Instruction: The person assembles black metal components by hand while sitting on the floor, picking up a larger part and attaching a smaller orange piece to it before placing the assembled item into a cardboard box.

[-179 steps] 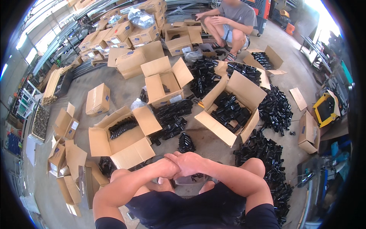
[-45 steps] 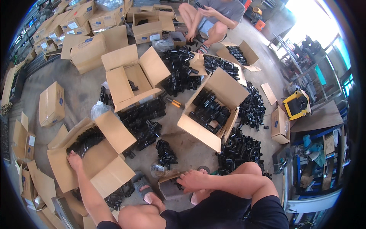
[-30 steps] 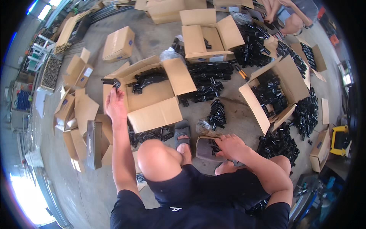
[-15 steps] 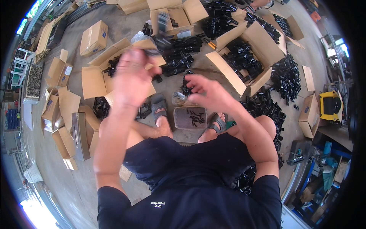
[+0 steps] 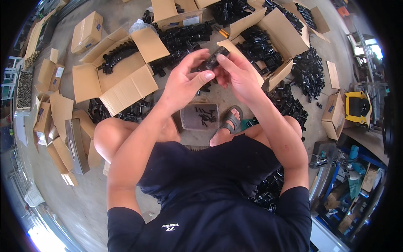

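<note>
Between my two hands, in front of me, is a short black tubular part (image 5: 216, 59). My right hand (image 5: 241, 77) grips its upper end, thumb pressed along the side. My left hand (image 5: 184, 80) curls its fingers and thumb round the lower left end, which is partly hidden. Below the hands, a shallow clear tub (image 5: 187, 122) stands between my feet with several small dark pins (image 5: 205, 116) in it. At the left, an open cardboard box (image 5: 128, 86) holds a curved row of black parts (image 5: 119, 54) along its far side.
Another open box (image 5: 283, 35) at the right is filled with black parts. Loose piles of them lie at the right (image 5: 308, 71) and beyond my hands (image 5: 184, 35). A closed carton (image 5: 87, 31) and a stack of opened boxes (image 5: 63, 147) stand at the left.
My left hand has come from above the left box, where blurred black shapes were near it, over to the black part. My right hand has risen to meet it. The view has shifted.
</note>
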Available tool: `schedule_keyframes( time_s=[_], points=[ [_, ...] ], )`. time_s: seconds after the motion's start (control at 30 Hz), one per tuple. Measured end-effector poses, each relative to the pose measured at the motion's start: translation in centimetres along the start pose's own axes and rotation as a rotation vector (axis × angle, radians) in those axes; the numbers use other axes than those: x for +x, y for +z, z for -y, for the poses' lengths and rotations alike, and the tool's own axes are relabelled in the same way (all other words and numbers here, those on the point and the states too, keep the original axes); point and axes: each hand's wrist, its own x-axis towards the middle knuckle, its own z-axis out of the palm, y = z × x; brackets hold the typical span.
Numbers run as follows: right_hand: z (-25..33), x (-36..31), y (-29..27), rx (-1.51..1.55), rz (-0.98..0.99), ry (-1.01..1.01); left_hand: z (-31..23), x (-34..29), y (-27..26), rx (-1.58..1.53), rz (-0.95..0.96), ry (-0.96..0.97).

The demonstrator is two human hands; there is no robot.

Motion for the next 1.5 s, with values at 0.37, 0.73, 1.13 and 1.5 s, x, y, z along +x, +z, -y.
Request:
schedule_keyframes(
  time_s=[0.37, 0.73, 1.13, 1.5],
  points=[
    [-10.1, 12.3, -2.6, -0.720, -0.193, -0.058, 1.5, 2.0, -4.9, -0.391, -0.454, -0.275],
    [-27.6, 11.0, -8.7, -1.320, -0.090, -0.105, 1.3, 2.0, -5.9, -0.514, -0.405, -0.337],
    [-1.4, 7.0, -0.7, -0.423, -0.143, -0.054, 2.2, 3.4, -4.6, -0.545, -0.302, -0.322],
    [0.1, 0.2, 1.0, -0.898, 0.135, -0.609, 0.4, 1.2, -2.0, -0.445, -0.232, -0.363]
  ],
)
